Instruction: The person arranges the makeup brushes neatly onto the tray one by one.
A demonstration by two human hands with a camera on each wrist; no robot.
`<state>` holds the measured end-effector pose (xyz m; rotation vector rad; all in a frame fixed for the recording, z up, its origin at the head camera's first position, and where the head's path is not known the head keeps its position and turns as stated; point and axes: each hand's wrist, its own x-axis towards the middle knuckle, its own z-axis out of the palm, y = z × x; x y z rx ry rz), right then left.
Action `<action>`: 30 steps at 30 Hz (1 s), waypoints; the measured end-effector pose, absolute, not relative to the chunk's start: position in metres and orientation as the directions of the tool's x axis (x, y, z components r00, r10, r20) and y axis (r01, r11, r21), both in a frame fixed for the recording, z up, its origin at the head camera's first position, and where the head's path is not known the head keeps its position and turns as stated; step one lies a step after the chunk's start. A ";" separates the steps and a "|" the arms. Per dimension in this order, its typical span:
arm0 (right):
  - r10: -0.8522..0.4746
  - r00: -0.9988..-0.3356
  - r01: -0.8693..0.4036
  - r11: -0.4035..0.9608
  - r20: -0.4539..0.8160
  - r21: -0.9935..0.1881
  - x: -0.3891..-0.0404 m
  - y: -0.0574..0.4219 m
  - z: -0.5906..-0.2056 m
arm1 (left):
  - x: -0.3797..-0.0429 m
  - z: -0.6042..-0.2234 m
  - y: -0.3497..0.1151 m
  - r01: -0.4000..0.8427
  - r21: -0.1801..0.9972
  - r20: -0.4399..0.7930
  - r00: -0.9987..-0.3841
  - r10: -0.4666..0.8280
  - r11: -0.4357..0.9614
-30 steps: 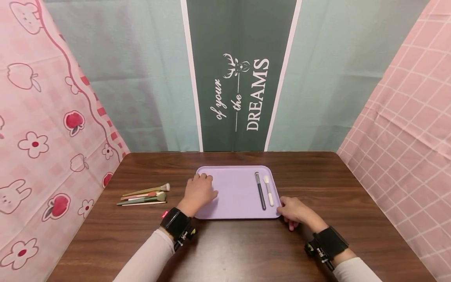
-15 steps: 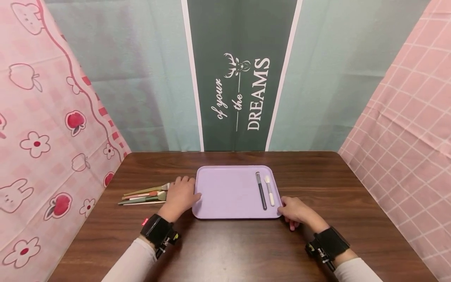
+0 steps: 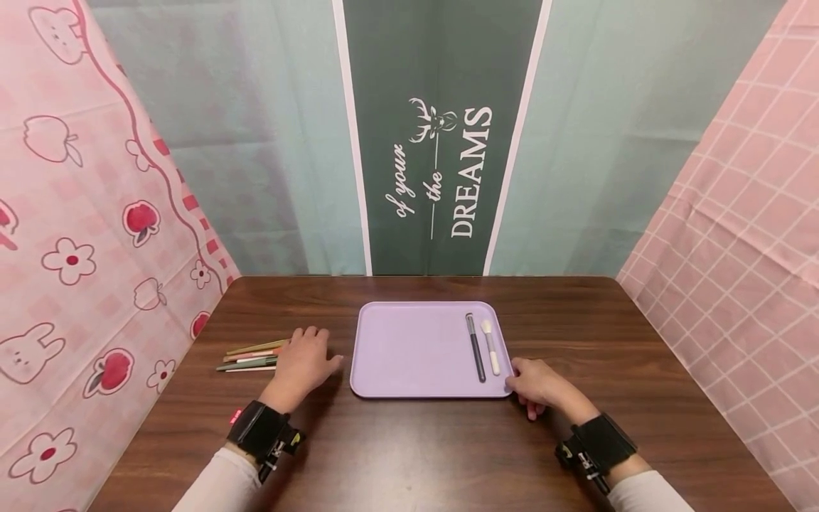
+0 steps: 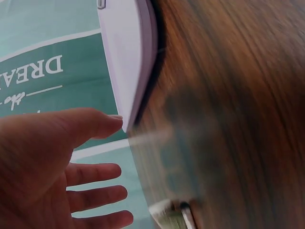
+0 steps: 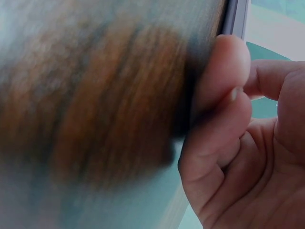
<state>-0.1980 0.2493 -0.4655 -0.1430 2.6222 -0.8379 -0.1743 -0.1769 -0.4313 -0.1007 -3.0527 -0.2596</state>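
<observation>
A lilac tray (image 3: 416, 355) lies mid-table. Along its right side rest a dark-handled makeup brush (image 3: 476, 348) and a white-and-grey makeup brush (image 3: 490, 348). My right hand (image 3: 540, 384) pinches the tray's near right corner between thumb and curled fingers; the tray's edge (image 5: 233, 21) meets those fingers in the right wrist view. To the left of the tray, my left hand (image 3: 303, 366) is over the head ends of several makeup brushes (image 3: 251, 360), hiding them. Its fingers (image 4: 97, 195) are stretched out and hold nothing in the left wrist view.
The dark wood table (image 3: 422, 448) ends at a green curtain (image 3: 441, 256) at the back. Pink patterned cloths hang at the left (image 3: 96, 284) and right (image 3: 723, 235). Each wrist wears a black camera strap (image 3: 259, 430).
My left hand has moved left, from above the tray's left part to the loose brushes. The right hand has stayed at the tray's corner, and the two brushes on the tray lie as before.
</observation>
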 end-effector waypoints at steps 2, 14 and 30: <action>-0.205 -0.923 0.021 0.818 -0.325 -0.576 -0.198 0.249 -0.466 | -0.172 -0.430 -0.182 0.068 0.171 0.082 -0.995 0.054 0.983; -0.199 -0.922 0.031 0.818 -0.333 -0.574 -0.198 0.248 -0.468 | -0.155 -0.429 -0.216 0.037 0.195 0.112 -0.994 0.016 0.980; -0.215 -0.924 0.008 0.816 -0.316 -0.578 -0.197 0.250 -0.467 | -0.139 -0.435 -0.241 0.045 0.166 0.117 -0.993 0.025 0.985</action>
